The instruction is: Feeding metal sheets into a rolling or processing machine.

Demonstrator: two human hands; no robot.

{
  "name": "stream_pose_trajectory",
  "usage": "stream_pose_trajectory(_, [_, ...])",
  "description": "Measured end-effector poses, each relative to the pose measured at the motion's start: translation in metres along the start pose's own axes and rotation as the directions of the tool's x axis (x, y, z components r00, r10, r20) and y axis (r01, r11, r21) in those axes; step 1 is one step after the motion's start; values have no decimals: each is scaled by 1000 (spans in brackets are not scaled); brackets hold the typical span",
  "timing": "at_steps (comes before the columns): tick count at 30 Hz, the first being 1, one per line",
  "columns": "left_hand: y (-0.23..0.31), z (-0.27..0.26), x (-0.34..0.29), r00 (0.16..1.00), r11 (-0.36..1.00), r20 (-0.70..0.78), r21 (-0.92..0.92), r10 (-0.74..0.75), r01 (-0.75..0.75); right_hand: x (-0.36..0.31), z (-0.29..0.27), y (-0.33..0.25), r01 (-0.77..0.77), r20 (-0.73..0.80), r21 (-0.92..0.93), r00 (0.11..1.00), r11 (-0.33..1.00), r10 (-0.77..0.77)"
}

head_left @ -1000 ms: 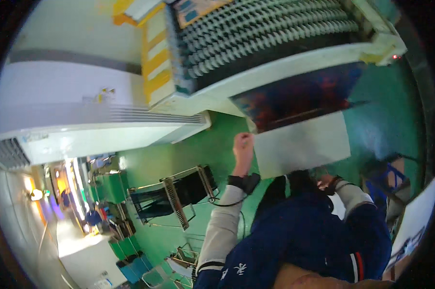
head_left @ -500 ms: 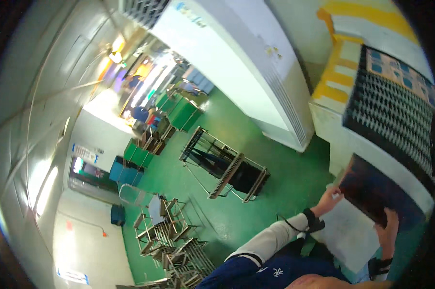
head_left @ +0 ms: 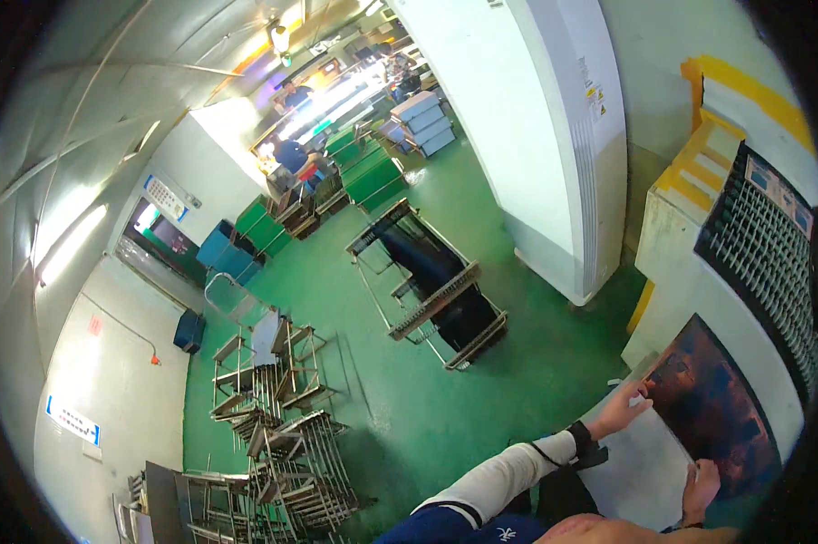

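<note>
A pale, flat sheet (head_left: 640, 462) lies in front of my body at the lower right. My left hand (head_left: 619, 410) pinches at its far left corner, thumb and fingers pressed together. At the right end of the same edge, my right hand (head_left: 701, 490) has its fingers curled over the sheet. Just past the fingers is a dark panel (head_left: 712, 390) with reddish-brown patches, its near edge close to both hands. A black band with a cord circles my left wrist.
Beyond the panel stands a pale machine (head_left: 676, 281) carrying a rack of dark, ridged rows (head_left: 762, 240). A tall white cabinet (head_left: 554, 145) stands ahead. A wheeled metal rack (head_left: 427, 286) holds dark panels on the green floor. Metal frames (head_left: 286, 426) are stacked left; people sit far off.
The view has swung, so the room sits lower and further right. Both hands stay beside the sheet and panel; the right hand appears lower. The panel now shows reddish patches.
</note>
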State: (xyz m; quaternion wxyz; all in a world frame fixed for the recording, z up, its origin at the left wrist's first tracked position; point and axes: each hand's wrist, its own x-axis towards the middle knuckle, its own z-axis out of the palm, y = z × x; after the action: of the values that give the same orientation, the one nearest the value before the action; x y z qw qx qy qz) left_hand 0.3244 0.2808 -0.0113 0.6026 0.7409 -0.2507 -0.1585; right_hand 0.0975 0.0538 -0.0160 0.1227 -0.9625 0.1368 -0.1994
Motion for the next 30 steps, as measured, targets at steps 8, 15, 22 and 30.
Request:
stream_pose_trajectory(8, [-29, -1, -56, 982, 971, -131, -211, -138, 108, -6, -3, 8, -29, 46, -161, 998, 987, 37])
stream_pose_trajectory(15, [-46, -71, -147, 922, 943, -202, -107, -330, 315, -5, -16, 0, -16, 54, -74, 998, 997, 20])
stream_pose_trajectory(22, [-71, -106, -209, 860, 861, -142, -229, -490, 453, -2, -32, 5, -120, 3, -86, 993, 989, 120])
stream_pose_trajectory(30, [-195, -130, -320, 630, 500, 37, -573, -776, 650, 40, -106, 11, -141, -119, 123, 981, 982, 156])
